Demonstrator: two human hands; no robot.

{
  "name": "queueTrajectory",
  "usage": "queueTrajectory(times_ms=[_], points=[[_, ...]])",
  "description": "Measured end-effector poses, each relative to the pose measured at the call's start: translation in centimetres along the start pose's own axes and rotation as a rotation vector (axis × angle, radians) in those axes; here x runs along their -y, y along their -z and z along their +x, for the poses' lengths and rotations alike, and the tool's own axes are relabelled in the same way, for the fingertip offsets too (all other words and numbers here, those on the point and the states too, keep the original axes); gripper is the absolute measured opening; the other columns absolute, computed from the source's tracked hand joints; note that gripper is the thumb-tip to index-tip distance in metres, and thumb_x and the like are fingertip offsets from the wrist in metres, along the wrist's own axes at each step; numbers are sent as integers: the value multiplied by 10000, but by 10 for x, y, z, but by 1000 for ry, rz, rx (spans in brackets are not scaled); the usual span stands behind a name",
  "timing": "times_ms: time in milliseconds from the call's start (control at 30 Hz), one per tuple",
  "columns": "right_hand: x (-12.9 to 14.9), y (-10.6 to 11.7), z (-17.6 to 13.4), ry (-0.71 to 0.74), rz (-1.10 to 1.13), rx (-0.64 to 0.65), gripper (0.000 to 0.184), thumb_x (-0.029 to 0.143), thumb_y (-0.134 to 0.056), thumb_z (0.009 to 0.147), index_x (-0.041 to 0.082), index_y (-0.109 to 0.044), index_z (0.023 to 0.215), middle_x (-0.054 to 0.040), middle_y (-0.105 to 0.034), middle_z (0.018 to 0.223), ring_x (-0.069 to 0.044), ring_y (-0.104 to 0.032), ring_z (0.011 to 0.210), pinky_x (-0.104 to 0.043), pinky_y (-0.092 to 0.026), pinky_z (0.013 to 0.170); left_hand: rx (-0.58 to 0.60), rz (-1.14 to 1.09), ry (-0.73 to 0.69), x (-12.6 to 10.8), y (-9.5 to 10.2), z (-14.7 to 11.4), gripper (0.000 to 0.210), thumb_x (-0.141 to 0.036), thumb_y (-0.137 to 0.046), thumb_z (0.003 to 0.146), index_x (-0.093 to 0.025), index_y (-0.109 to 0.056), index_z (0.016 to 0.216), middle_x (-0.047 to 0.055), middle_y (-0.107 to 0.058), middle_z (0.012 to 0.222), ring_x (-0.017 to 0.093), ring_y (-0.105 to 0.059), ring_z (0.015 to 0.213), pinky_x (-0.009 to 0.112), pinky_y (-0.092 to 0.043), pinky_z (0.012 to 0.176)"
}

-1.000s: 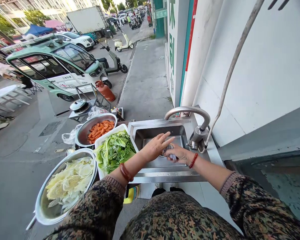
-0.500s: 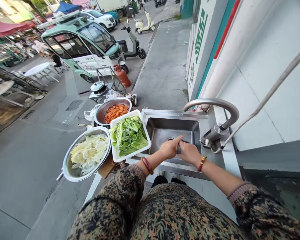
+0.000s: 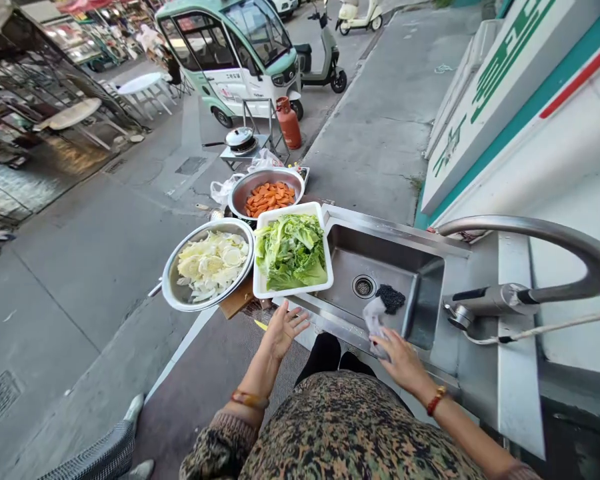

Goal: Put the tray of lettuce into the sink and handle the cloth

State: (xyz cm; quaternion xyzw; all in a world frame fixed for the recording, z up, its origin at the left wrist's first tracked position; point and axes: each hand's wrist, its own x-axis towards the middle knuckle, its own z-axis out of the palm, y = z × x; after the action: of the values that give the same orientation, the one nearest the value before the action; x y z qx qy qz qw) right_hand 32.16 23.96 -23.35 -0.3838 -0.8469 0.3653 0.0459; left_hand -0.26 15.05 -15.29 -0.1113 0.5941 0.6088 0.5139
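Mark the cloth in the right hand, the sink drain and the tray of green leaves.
cloth (image 3: pixel 375 320), head view, on the pale fold above the right hand (image 3: pixel 403 360).
sink drain (image 3: pixel 363 287), head view, on the strainer.
tray of green leaves (image 3: pixel 263 291), head view, on its white near rim.

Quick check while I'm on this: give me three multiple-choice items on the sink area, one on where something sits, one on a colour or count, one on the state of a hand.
1. Where does the white tray of lettuce sit?
A. Inside the basin
B. Left of the sink, at its rim
C. On the pavement

2. How many food containers stand left of the sink?
A. Three
B. One
C. Five

3. What is the state of the left hand?
A. Closed on the faucet
B. Gripping a knife
C. Open, fingers spread, holding nothing

Answers:
1 B, the tray stands against the sink's left edge.
2 A, the lettuce tray, the carrot bowl and the cabbage bowl.
3 C, its palm is empty, while the right hand holds a cloth at the sink's front edge.
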Motion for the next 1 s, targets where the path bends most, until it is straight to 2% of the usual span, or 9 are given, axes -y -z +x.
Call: queueTrajectory(times_ms=[167, 233, 300, 433, 500, 633, 733, 867, 1000], points=[[57, -46, 67, 194, 16, 85, 502, 194, -617, 802, 259, -596, 1299, -104, -506, 1452, -303, -385, 1392, -513, -309, 1148, -57, -148, -11, -26, -11, 34, 356, -435, -590, 889, -173, -529, 1122, 123, -633, 938, 302, -730, 844, 460, -613, 750], [76, -50, 98, 249, 135, 99, 476, 200, -663, 767, 247, -634, 1239, -113, -564, 1390, -307, -435, 1351, -510, -311, 1141, -60, -167, -19, -30, -19, 40, 332, -397, -585, 899, -155, -558, 1125, 114, -651, 886, 285, -729, 803, 452, -617, 750], [82, -44, 123, 183, 352, 54, 397, 233, -660, 769, 232, -665, 1165, -103, -653, 1257, -289, -560, 1218, -475, -400, 1073, -64, -176, -36, -33, -27, 43, 299, -327, -567, 916, -165, -553, 1167, 96, -672, 867, 251, -726, 760, 445, -620, 755], [59, 0, 161, -202, 796, -276, 426, 408, -538, 860, 180, -611, 1212, -69, -727, 956, -224, -685, 835, -362, -551, 775, -109, -208, -90, -41, -36, 48, 297, -152, -562, 894, -198, -557, 1187, 47, -707, 866, 209, -726, 749, 441, -622, 785], [40, 35, 180, -275, 838, -463, 495, 468, -526, 860, 179, -576, 1259, -78, -722, 991, -224, -680, 861, -363, -549, 787, -126, -225, -117, -45, -39, 51, 370, -55, -559, 845, -210, -570, 1181, 36, -724, 905, 197, -729, 759, 437, -619, 798], [-14, 105, 224, -311, 569, -877, 548, 501, -515, 845, 180, -537, 1288, -146, -614, 1296, -277, -571, 1185, -466, -429, 1035, -142, -219, -113, -56, -44, 55, 529, 44, -535, 756, -236, -561, 1204, 27, -735, 936, 196, -731, 746, 427, -619, 787], [-65, 129, 250, -425, 334, -1084, 597, 493, -451, 859, 115, -483, 1320, -223, -520, 1378, -327, -455, 1317, -532, -326, 1106, -223, -216, -76, -63, -42, 59, 569, 59, -522, 728, -256, -549, 1202, 8, -726, 874, 189, -721, 692, 405, -631, 745], [-96, 107, 298, -522, 193, -1130, 582, 414, -416, 881, 80, -442, 1357, -273, -378, 1469, -375, -265, 1429, -630, -180, 1145, -290, -199, -38, -70, -23, 67, 596, 64, -561, 682, -273, -551, 1174, -35, -694, 774, 172, -709, 657, 344, -637, 699], [-44, 56, 364, -152, 127, -814, 480, 289, -413, 892, 117, -506, 1331, -204, -436, 1458, -320, -268, 1432, -603, -159, 1179, -325, -137, -46, -82, 3, 63, 676, 52, -624, 611, -330, -557, 1164, -67, -693, 720, 176, -708, 625, 301, -624, 656]])
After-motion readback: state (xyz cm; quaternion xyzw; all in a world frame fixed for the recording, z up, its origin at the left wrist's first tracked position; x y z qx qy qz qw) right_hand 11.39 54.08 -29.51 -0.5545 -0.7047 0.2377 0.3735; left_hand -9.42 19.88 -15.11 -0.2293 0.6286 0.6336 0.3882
